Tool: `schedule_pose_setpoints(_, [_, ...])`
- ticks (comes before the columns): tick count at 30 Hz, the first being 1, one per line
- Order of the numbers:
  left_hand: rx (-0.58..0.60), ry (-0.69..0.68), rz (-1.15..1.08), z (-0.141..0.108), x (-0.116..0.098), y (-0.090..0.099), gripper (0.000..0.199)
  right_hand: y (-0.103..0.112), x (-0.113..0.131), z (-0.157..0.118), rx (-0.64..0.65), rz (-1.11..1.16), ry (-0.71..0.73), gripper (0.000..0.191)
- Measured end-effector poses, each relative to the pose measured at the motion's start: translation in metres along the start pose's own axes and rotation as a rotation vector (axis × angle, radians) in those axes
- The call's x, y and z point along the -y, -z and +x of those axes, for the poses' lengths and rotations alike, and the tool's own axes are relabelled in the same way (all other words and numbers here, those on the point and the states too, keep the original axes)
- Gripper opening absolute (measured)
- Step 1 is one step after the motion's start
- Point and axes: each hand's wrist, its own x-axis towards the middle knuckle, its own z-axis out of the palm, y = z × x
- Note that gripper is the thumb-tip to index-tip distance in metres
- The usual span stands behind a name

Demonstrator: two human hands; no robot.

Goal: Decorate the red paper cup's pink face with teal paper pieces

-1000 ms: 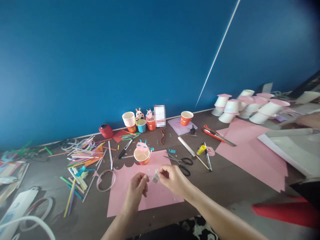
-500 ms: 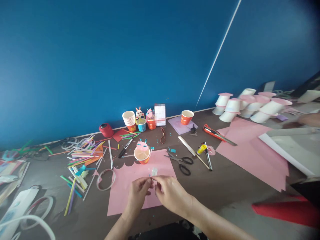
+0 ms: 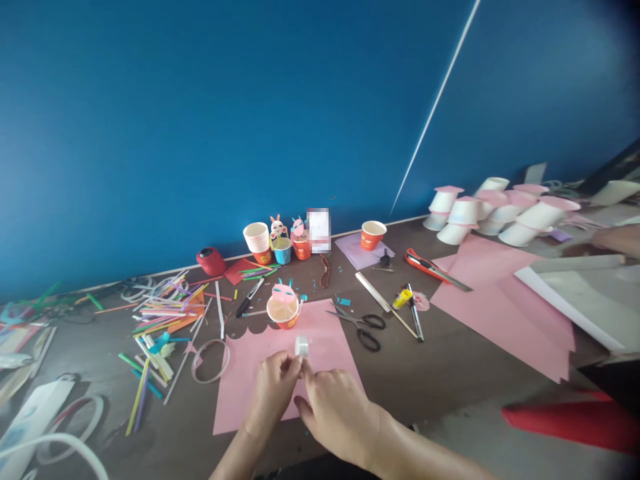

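Observation:
My left hand (image 3: 277,387) is closed, thumb and fingers pinched at the near edge of a small translucent roll of tape (image 3: 301,346). My right hand (image 3: 343,413) has its index finger stretched to the left fingertips at the roll, its thumb apart below. Both hands are over a pink sheet of paper (image 3: 245,400) with a scalloped far edge. On that sheet's far edge stands a paper cup (image 3: 283,313) with a pink paper face and blue antennae. Scissors (image 3: 367,329) lie open to the right, partly on the sheet.
Left are many coloured paper strips (image 3: 170,307) and a tape ring (image 3: 211,361). Stacked cups (image 3: 257,240) stand by the blue wall. A red utility knife (image 3: 425,263), a yellow glue stick (image 3: 402,299) and pink sheets (image 3: 520,320) lie right, with white cups (image 3: 460,217) behind.
The tape roll has shifted slightly left and turned, showing more clearly. My right hand has moved down and its thumb has spread from the index finger.

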Motion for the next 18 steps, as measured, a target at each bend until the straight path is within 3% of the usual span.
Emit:
schedule_pose_setpoints(5, [0.094,0.218,-0.412,-0.006,0.000,-0.009,0.035,-0.001,0.001,0.000,0.027,-0.080,0.032,0.038])
schedule_pose_setpoints(11, [0.061,0.365,-0.751,-0.010,0.004,-0.019,0.028,-0.002,0.003,-0.002,0.106,-0.258,0.146,0.050])
schedule_pose_setpoints(14, [0.085,0.407,-0.815,-0.008,0.009,-0.021,0.023,-0.002,0.006,-0.006,0.120,-0.316,0.210,0.048])
schedule_pose_setpoints(18, [0.080,0.372,-0.774,-0.009,0.009,-0.019,0.023,-0.004,0.006,-0.010,0.092,-0.200,0.130,0.055])
